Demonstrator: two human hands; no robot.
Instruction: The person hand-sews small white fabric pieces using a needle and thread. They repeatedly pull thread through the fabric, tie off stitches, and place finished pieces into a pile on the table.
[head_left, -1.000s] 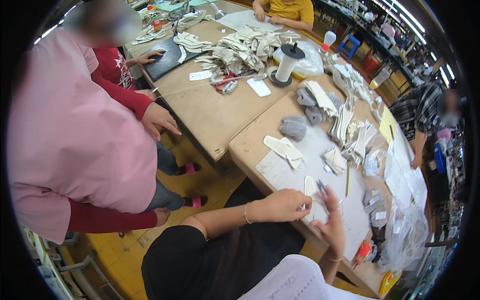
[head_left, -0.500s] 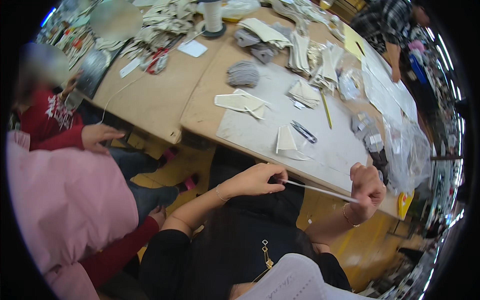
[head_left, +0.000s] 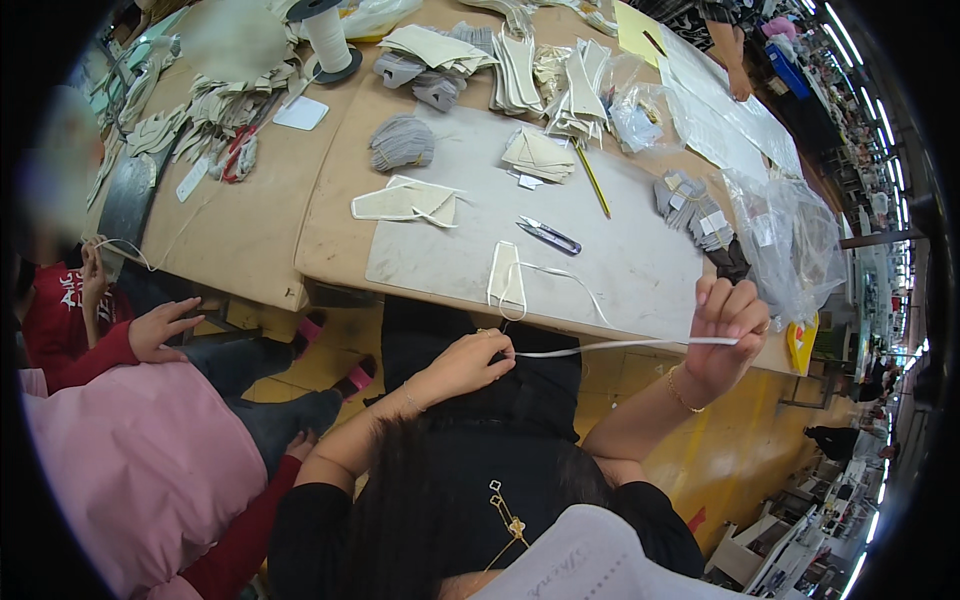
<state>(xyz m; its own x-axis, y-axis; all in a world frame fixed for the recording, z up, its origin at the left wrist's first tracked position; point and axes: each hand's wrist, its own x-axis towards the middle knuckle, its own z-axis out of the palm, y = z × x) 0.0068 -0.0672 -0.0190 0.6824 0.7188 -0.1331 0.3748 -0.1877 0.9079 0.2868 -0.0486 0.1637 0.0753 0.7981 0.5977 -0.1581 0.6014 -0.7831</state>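
Observation:
A thin white strip (head_left: 600,347) is stretched between my hands in front of the table's near edge. My left hand (head_left: 458,370) pinches one end between thumb and fingers. My right hand (head_left: 728,338), fingers curled, grips the strip near its other end, which shows across the palm. Just beyond my left hand, a small cream fabric piece (head_left: 506,278) with loose white cord lies at the table edge. Thread snips (head_left: 548,235) rest behind it on the grey sheet (head_left: 620,270). To their left is a larger cream fabric piece (head_left: 405,200).
Stacked grey pieces (head_left: 402,142), cream pieces (head_left: 538,155) and a yellow pencil (head_left: 592,178) lie farther back. A clear plastic bag (head_left: 790,235) sits at right, near bundled grey pieces (head_left: 690,210). A thread spool (head_left: 328,40) stands far left. A co-worker in pink (head_left: 150,440) sits close on my left.
My view has shifted, so the table contents appear farther left. The strip now lies more level, and my right fingers have loosened from a fist, showing the strip's end.

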